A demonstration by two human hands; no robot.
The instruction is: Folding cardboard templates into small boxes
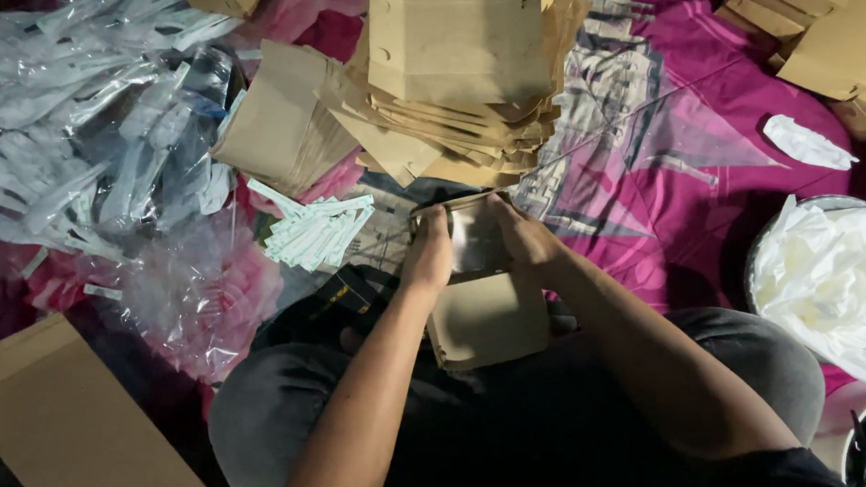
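Observation:
A brown paper pouch (pixel 483 322) with a clear window lies over my lap, its mouth held apart at the top. My left hand (pixel 428 251) grips the left edge of that mouth. My right hand (pixel 523 239) grips the right edge. Just beyond my hands stands a tall, untidy stack of flat brown paper pouches (pixel 459 70). A small heap of pale green wrapped sticks (pixel 316 228) lies to the left of my left hand.
Clear-wrapped white plastic spoons (pixel 81 102) are piled at the left. A bowl of folded white napkins (pixel 831 283) sits at the right. Cardboard boxes stand at bottom left (pixel 62 411) and top right (pixel 850 53). A pink patterned cloth (pixel 680 138) covers the floor.

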